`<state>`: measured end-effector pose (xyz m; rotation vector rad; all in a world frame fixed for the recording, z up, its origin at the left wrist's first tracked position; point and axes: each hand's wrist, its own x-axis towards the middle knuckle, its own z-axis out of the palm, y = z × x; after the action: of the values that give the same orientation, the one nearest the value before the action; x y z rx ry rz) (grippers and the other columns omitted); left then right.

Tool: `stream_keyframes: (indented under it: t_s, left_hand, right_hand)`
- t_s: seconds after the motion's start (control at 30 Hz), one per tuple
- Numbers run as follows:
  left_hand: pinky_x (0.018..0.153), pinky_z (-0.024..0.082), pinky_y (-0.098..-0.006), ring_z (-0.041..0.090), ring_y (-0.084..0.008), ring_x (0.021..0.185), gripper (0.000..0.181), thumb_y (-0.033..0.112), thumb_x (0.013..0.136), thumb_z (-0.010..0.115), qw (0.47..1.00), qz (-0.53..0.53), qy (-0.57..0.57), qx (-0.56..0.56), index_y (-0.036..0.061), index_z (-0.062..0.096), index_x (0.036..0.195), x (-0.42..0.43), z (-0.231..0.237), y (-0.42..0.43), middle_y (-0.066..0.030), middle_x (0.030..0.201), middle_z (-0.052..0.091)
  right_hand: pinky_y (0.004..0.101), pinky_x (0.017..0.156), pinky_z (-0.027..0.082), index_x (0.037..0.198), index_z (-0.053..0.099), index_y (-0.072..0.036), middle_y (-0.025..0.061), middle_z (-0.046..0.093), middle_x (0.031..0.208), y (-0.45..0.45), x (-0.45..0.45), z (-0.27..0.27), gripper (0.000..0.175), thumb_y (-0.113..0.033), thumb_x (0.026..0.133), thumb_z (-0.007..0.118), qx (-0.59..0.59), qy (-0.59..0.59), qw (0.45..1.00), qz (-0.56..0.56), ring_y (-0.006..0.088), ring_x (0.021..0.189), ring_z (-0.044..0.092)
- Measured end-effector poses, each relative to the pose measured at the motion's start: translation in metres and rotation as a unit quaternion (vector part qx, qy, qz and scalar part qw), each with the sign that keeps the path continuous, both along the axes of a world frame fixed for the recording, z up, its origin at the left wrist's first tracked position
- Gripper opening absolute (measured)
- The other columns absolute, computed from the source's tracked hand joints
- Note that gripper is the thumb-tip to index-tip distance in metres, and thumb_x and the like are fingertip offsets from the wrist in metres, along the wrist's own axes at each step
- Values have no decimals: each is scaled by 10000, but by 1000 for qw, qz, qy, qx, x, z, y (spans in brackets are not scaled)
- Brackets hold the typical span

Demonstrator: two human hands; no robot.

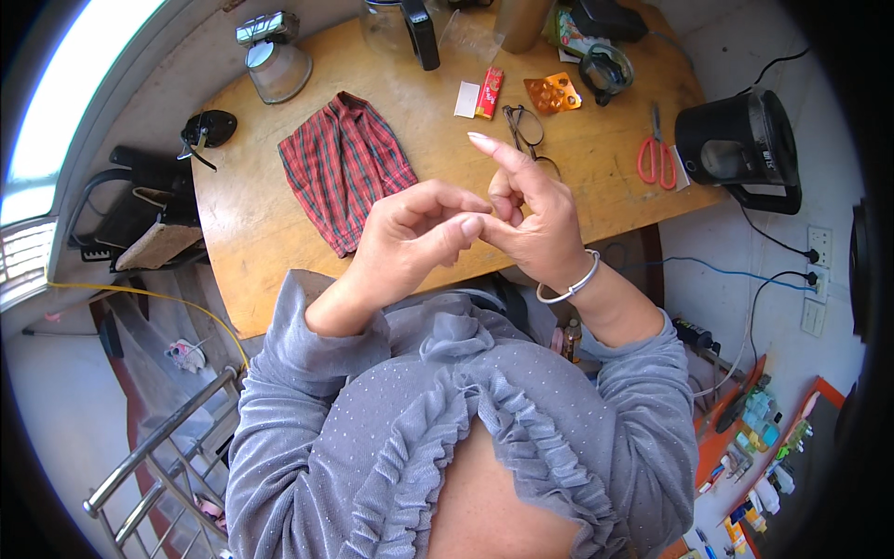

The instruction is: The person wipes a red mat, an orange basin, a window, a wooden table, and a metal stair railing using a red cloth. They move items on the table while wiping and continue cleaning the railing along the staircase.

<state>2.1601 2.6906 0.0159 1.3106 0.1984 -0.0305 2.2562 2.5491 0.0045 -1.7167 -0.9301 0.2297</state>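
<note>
Both hands meet over the front of the wooden table, their fingertips touching. My left hand (417, 225) has its thumb and forefinger brought together against the right thumb. On my right hand (534, 213), the forefinger points up and away while the other fingers curl in; a silver bangle (574, 287) circles the wrist. Anything thin pinched between the fingertips is too small to see. Just beyond my left hand lies a red plaid cloth piece (349, 168) with a gathered edge. A pair of eyeglasses (529, 129) rests beyond my right hand, partly covered by it.
On the table (244, 230) are red-handled scissors (656, 157), an orange blister pack (553, 93), a red packet (489, 92), a glass jug (391, 28) and a lamp-like device (276, 63). A black electric kettle (740, 150) stands at the right edge. A metal rail (164, 437) is lower left.
</note>
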Motion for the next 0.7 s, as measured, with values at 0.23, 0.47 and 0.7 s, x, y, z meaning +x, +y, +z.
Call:
stream_keyframes:
  t_s: [0.23,0.47,0.7]
  left_hand:
    - [507,383,-162,476,-20,597,275,132,859,628,992,109,-62,3,21,523,1087,13,4,6,15,751,554]
    - [463,385,-157,506,-28,572,217,142,853,637,998,46,-11,-38,7,570,1008,13,5,4,-4,730,589]
    - [485,413,-159,546,-41,619,201,115,849,636,998,53,-38,-27,3,572,1003,11,5,1,-27,766,624]
  right_hand:
    - [224,480,354,1229,542,-76,-8,391,598,-4,-6,4,543,-24,715,708,25,121,991,50,70,516,369]
    - [236,481,353,1140,598,-68,3,421,648,-3,-6,2,432,-14,721,690,22,46,994,92,90,541,397]
    - [225,496,358,1137,599,-69,-7,444,674,-7,-8,4,412,-3,737,675,35,99,988,109,72,573,411]
